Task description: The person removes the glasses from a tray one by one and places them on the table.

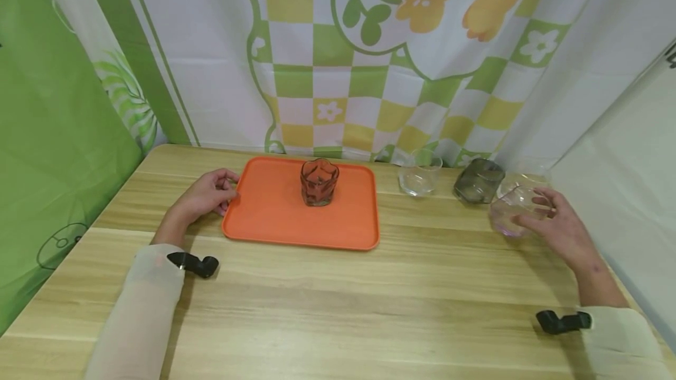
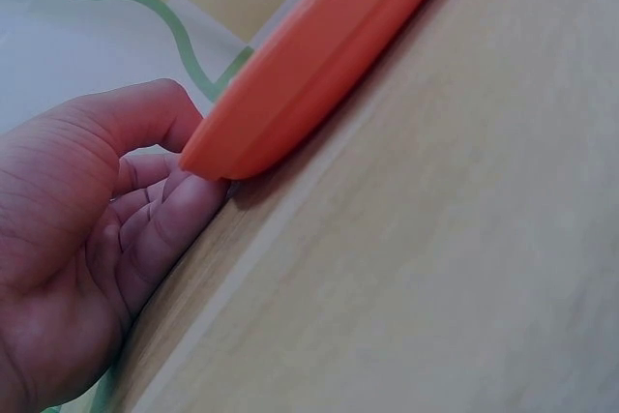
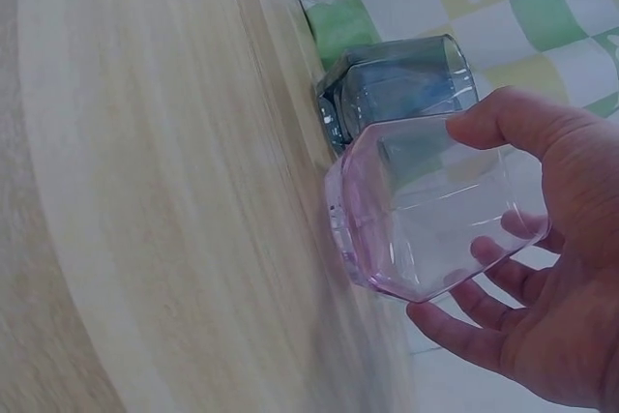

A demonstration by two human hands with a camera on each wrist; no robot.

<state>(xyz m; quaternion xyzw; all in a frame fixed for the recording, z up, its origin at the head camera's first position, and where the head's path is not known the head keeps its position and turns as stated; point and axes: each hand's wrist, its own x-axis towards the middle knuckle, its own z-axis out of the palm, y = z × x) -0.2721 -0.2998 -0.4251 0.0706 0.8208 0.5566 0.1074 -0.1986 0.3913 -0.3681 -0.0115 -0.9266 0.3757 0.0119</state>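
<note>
An orange tray [image 1: 274, 216] lies on the wooden table with a reddish wavy glass [image 1: 319, 182] standing upright on its far half. My left hand [image 1: 228, 188] holds the tray's left rim. In the left wrist view the left hand [image 2: 184, 160] has its thumb above the tray [image 2: 319, 65] corner and its fingers curled under it. At the table's right side my right hand [image 1: 544, 216] grips a pale pink glass [image 1: 508, 213]. In the right wrist view the right hand [image 3: 527, 268] has its thumb on one side of the pink glass [image 3: 426, 210] and its fingers on the other.
A smoky grey glass [image 1: 479, 180] [image 3: 397, 84] stands just behind the pink one. A clear glass [image 1: 419, 173] stands between it and the tray. A patterned curtain hangs along the table's far edge, and a pale wall runs close on the right.
</note>
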